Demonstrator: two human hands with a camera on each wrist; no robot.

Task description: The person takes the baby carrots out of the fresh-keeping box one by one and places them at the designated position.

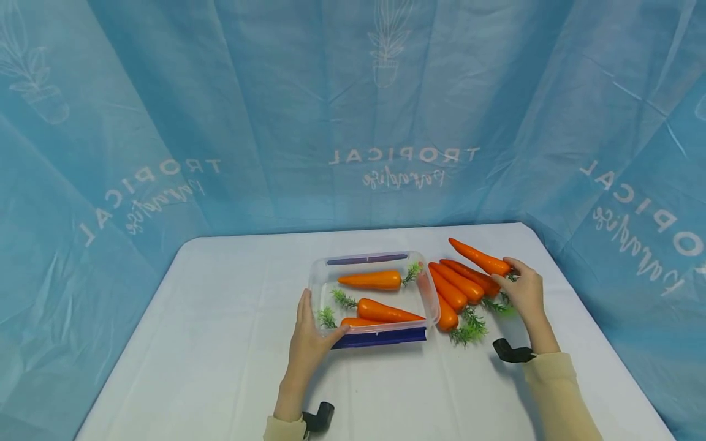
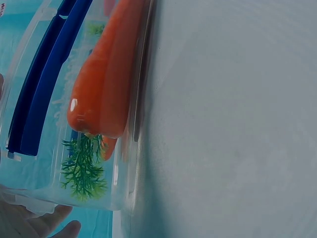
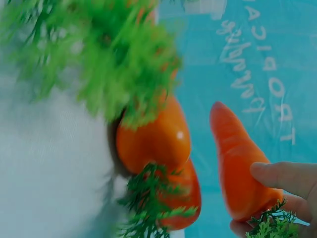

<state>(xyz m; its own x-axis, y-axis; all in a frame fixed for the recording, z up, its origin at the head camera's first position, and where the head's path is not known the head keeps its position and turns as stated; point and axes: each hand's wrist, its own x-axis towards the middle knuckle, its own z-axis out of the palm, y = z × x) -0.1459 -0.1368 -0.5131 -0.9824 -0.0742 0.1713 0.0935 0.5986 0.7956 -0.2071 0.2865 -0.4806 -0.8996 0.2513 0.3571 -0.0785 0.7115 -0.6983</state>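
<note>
A clear plastic container (image 1: 386, 326) with blue clip flaps stands mid-table and holds three toy carrots, one of them an orange carrot (image 1: 371, 280) along the far side. My left hand (image 1: 309, 343) grips its near left corner, thumb over the front rim and fingers along the left wall. In the left wrist view, a carrot (image 2: 99, 94) with a green top shows through the wall. My right hand (image 1: 524, 293) pinches another carrot (image 1: 477, 256) near its leafy end, thumb on one side in the right wrist view. That carrot (image 3: 240, 168) points away from the hand.
Several more carrots (image 1: 455, 283) lie in a pile against the container's right side, their green tops toward the right hand. White cloth covers the table (image 1: 237, 343). A blue printed curtain (image 1: 287, 122) hangs behind and at both sides.
</note>
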